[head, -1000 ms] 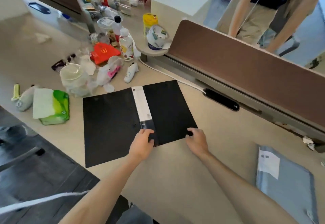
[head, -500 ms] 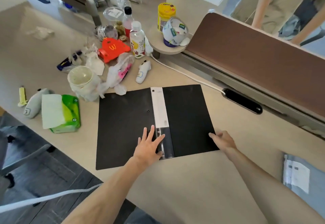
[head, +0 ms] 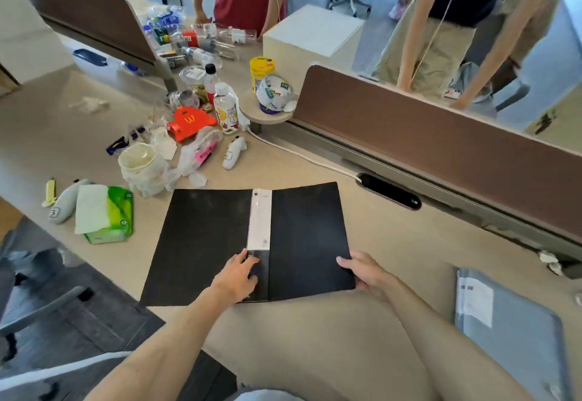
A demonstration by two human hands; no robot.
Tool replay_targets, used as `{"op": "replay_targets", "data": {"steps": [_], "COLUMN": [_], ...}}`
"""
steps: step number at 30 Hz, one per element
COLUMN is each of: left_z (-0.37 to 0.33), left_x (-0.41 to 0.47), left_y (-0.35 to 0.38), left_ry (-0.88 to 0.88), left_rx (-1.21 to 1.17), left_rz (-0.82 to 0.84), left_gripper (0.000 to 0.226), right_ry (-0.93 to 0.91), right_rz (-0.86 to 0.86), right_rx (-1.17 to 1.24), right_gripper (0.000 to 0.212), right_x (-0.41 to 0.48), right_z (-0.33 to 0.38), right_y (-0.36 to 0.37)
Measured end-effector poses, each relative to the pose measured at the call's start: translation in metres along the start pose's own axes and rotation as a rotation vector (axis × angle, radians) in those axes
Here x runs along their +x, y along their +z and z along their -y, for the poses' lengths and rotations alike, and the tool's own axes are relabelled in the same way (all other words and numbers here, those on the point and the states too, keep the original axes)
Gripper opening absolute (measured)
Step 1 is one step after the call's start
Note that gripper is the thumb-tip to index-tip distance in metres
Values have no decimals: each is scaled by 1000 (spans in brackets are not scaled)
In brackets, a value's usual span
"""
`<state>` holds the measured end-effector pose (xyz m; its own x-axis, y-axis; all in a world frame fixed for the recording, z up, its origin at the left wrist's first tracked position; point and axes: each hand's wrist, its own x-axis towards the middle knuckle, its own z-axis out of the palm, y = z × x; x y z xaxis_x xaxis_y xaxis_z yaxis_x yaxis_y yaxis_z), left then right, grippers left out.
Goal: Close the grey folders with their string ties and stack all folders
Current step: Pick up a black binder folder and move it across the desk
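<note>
- Head view: the black folder (head: 220, 243) lies open and flat on the beige desk (head: 315, 337), covers spread to either side of its spine, which carries a white label strip (head: 260, 218).
- Left hand (head: 237, 277): palm down on the near end of the spine, fingers lightly spread and resting flat on the surface, nothing enclosed.
- Right hand (head: 365, 271): at the near right corner of the right cover, fingers curled over the edge and the thumb on top; whether the cover is actually pinched cannot be told.
- Grey folder (head: 510, 337): flat on the desk at the far right, well apart from the black folder, white label facing up; its string tie is not discernible.
- Surroundings, left of the black folder: a green tissue pack (head: 105, 214), a lidded cup in a plastic bag (head: 141, 164), a red carton (head: 190, 122) and a drink bottle (head: 227, 114). None touches the folder.
- Behind: a brown divider panel (head: 441, 136) along the desk's rear edge, with a white cable (head: 299, 155) running along its base.
- Change from half a second earlier: the left hand has drawn its fingers closer together on the spine; the right hand has shifted from beside the right cover onto its corner.
</note>
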<state>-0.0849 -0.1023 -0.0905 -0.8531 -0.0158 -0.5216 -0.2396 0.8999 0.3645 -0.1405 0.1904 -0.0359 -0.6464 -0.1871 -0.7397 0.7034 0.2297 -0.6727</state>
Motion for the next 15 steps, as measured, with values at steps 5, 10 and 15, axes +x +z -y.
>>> {"op": "replay_targets", "data": {"steps": [5, 10, 15], "left_z": [-45, -62, -151], "left_x": [-25, -2, -72], "left_y": [-5, -13, -83], "left_ry": [-52, -90, 4], "left_rx": [-190, -642, -903], "left_rz": [-140, -326, -452], "left_gripper": [56, 107, 79], "right_ry": [-135, -277, -487], "right_rz": [8, -12, 53], "right_rx": [-85, -95, -14], "right_gripper": [21, 23, 29], "right_x": [-48, -77, -103], "right_z": [0, 0, 14], "right_y": [-28, -70, -95]}}
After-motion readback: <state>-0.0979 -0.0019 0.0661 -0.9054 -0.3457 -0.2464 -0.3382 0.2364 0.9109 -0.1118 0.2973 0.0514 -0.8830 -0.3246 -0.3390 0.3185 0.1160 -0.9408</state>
